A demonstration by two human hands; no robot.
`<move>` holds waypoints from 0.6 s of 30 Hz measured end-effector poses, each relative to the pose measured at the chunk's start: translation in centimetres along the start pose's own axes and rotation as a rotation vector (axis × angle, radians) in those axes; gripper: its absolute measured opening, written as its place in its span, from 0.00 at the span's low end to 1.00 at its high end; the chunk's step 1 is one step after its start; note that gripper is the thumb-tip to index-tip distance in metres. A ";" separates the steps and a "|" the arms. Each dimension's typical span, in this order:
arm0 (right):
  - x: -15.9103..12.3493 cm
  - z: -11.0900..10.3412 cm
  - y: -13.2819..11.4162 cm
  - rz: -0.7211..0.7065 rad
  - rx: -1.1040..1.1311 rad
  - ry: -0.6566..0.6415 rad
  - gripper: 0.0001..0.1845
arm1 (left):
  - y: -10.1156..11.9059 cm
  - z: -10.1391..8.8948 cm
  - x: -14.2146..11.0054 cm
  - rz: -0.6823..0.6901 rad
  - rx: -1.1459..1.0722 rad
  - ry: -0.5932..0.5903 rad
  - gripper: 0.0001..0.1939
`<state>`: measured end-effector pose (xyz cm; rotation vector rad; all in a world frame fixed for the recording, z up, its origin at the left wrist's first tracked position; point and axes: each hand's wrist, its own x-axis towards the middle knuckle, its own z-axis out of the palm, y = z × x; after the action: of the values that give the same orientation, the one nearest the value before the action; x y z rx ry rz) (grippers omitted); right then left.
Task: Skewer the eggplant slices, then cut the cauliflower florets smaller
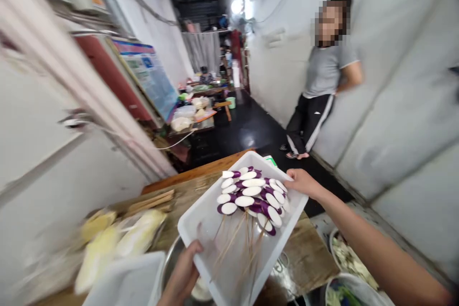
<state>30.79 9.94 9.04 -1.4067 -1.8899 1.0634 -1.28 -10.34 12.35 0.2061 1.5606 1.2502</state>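
Note:
A white plastic tray (pixel 202 234) hangs tilted between my two hands above the wooden table. At its lower left edge my left hand (pixel 184 267) grips the rim, thumb over the top. My right hand (pixel 301 184) closes on the right rim, with the thumb inside. Skewers of sliced eggplant (pixel 253 191), purple-skinned with white cut faces, lie piled at the far end of the tray. Their thin wooden sticks (pixel 233 239) point toward me. Beneath the tray, a metal bowl (pixel 172 253) is mostly hidden.
Bagged napa cabbages (pixel 139 234) and a second white tray (pixel 125 279) are on the left of the table (pixel 308 253). Tubs of cut vegetables (pixel 353 253) stand low at right. A person (pixel 322 76) leans on the right wall. Farther back is a cluttered low table (pixel 193 122).

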 end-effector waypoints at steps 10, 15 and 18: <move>-14.4 -8.4 -3.3 -0.147 -0.643 0.302 0.24 | -5.6 15.8 2.8 -0.182 0.421 -0.478 0.17; -23.1 -7.9 -0.8 0.231 -0.821 0.254 0.27 | -11.2 21.2 -0.9 -0.283 0.658 -0.726 0.20; -31.9 -7.5 1.3 0.463 -0.808 0.323 0.28 | -15.8 23.0 -4.6 -0.354 0.803 -0.868 0.19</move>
<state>47.01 -18.25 12.85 -2.3758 -1.8584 0.1690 25.99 -6.61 5.74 0.8218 1.1508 0.1246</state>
